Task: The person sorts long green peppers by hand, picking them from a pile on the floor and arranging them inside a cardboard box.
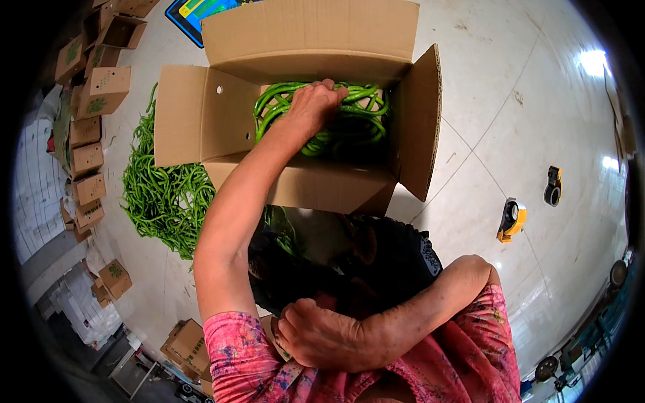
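An open cardboard box (302,185) stands in front of me with its flaps folded out. Long green chili peppers (363,127) lie curved along its inside. My left hand (314,106) reaches down into the box, its fingers curled round peppers near the far wall; the fingertips are partly hidden. Held close to my chest, my right hand (319,336) is closed in a fist, and whatever it may hold is hidden. A big loose pile of green chili peppers (164,195) spreads over the floor left of the box.
Two tape dispensers (512,220) lie on the tiled floor at the right. Smaller cardboard boxes (104,91) line the left side, and more boxes (188,346) sit at the lower left. Behind the box is a blue and yellow flat object (191,17).
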Demonstrator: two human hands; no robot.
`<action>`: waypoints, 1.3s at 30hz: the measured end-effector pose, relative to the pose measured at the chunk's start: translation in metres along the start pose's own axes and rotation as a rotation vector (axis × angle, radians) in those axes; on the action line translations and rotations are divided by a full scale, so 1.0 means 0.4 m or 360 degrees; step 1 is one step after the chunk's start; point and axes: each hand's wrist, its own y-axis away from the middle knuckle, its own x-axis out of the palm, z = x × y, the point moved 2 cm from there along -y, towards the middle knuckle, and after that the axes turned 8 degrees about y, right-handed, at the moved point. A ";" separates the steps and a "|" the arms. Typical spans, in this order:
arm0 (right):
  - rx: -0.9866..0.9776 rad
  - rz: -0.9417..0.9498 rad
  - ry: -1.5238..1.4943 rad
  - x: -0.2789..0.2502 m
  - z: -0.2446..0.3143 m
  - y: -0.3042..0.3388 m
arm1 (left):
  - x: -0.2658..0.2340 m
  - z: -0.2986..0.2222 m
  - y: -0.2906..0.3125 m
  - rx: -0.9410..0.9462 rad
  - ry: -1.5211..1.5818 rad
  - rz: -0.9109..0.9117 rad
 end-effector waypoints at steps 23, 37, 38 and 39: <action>-0.0042 0.0052 0.0048 -0.012 -0.004 -0.005 | -0.065 0.367 0.154 -0.0773 0.0323 0.0149; -0.0032 0.0041 0.0054 -0.007 -0.021 -0.007 | -0.015 0.352 0.147 -0.0495 0.0438 0.0396; -0.0037 0.0025 0.0047 -0.006 -0.017 -0.006 | -0.012 0.338 0.157 -0.0368 0.0562 0.0497; -0.0040 0.0010 0.0041 -0.004 -0.015 -0.005 | -0.002 0.317 0.168 -0.0275 0.0792 0.0537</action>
